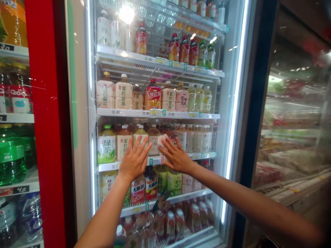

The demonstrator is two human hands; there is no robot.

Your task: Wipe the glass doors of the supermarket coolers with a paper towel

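My left hand (134,160) lies flat with spread fingers against the glass door (204,81) of a lit drinks cooler. To its right, my right hand (177,153) presses a small, pale, crumpled cloth (162,139) to the same glass; whether it is fabric or paper I cannot tell. The cloth shows at the fingertips, and the rest of it is hidden beneath the hand. Behind the glass stand shelves of bottled tea, among them a green-capped bottle (107,144) left of my hands and a red-labelled bottle (153,94) above them.
On the left, a red cooler frame (45,120) borders shelves with green bottles (11,155) and other drinks. A dark blue frame (256,120) edges the right side, beside an open chilled display (292,137) of packed goods. Reflections of lights cross the glass.
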